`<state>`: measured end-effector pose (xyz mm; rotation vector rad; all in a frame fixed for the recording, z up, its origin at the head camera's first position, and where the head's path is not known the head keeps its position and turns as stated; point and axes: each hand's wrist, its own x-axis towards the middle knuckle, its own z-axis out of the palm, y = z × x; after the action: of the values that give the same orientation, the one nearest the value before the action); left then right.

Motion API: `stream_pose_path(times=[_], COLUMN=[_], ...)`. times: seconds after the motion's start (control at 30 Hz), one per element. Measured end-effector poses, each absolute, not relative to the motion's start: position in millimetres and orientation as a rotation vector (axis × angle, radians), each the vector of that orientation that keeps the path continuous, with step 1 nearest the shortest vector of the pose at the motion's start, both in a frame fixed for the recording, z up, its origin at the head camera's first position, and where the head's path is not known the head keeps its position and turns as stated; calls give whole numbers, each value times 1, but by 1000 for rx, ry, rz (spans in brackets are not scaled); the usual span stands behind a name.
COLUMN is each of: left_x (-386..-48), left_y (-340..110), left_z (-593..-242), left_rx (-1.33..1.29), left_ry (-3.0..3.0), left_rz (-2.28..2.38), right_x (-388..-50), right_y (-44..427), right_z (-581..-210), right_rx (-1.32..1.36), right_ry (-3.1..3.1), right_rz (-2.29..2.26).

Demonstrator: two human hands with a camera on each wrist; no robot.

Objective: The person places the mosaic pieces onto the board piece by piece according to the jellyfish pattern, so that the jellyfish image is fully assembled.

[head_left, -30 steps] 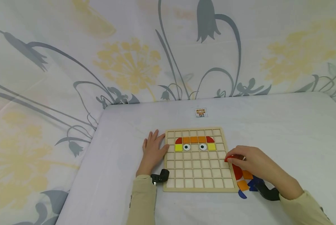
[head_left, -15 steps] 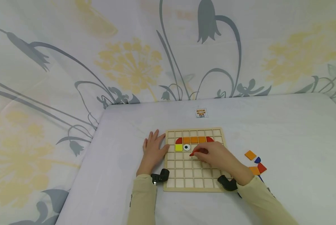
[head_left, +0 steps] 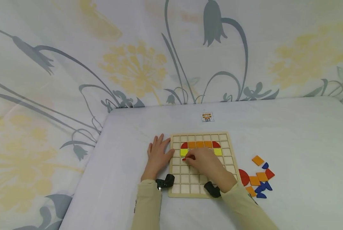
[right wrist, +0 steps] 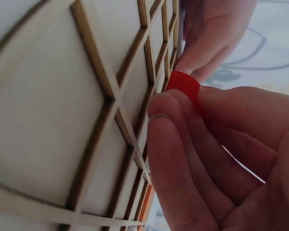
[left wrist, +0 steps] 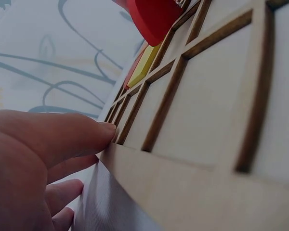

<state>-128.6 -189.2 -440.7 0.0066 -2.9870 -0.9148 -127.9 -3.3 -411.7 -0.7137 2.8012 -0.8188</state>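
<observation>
Pinching the red piece [right wrist: 184, 83], as yet unplaced, my right hand [head_left: 203, 161] has moved across the board [head_left: 185, 179] beneath it towards my straight-fingered left hand [head_left: 158, 157].

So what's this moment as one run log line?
left hand: touches left edge of grid board | right hand: pinches red piece over board | loose pieces: right of board | picture card: beyond board
</observation>
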Motion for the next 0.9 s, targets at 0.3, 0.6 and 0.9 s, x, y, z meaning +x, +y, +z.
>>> stream_pose_path(times=[0.3, 0.6, 0.9], left_x=[-127, -128, -129], left_y=[-187, -187, -189], left_z=[-442, -441, -442], left_rx=[10, 5, -5], left_ry=[-2980, -2980, -2978], left_rz=[-909, -913, -908], right_x=[-120, -119, -122], right_y=[-8, -13, -14], right_z=[-417, -416, -418], right_rx=[-777, -709, -681], right_ry=[2870, 2790, 2773], right_rz=[-804, -822, -828])
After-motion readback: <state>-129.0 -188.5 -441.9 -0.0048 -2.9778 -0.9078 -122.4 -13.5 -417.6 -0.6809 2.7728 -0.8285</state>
